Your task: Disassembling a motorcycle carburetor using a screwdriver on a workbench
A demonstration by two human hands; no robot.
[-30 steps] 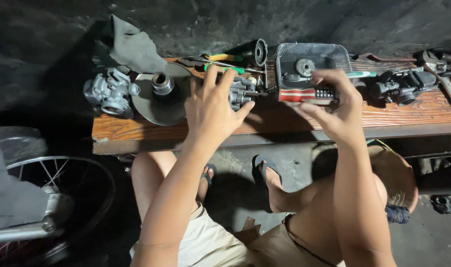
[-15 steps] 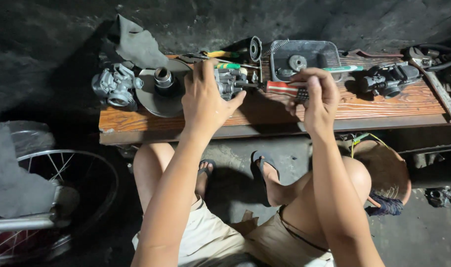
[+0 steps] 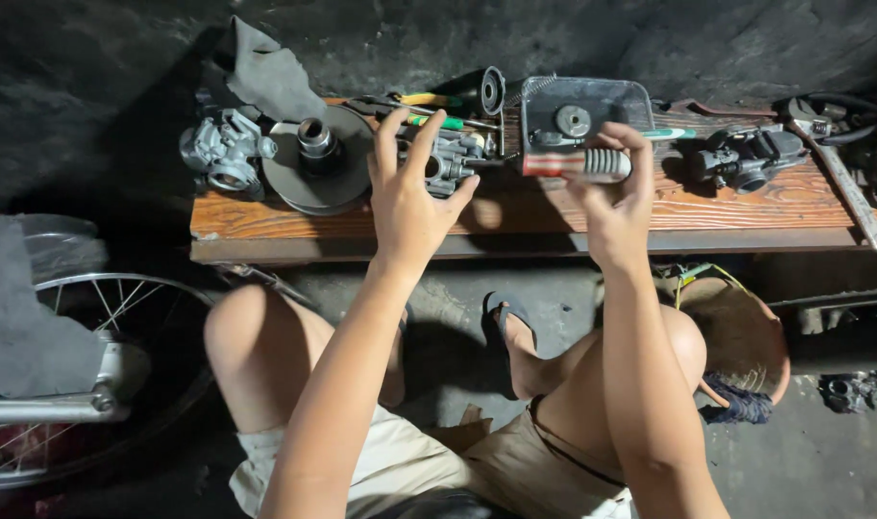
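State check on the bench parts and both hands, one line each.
Left hand: steadying the carburetor.
Carburetor: on the wooden plank, under the fingers.
Right hand: gripping the screwdriver.
Screwdriver: level, shaft toward the carburetor.
Plastic tray: open, small parts inside.
Wrench: lying flat, untouched.

Your arms are bare, no sleeves, no gloves on left hand or right hand. You wear light beige shorts and a dark flip-flop.
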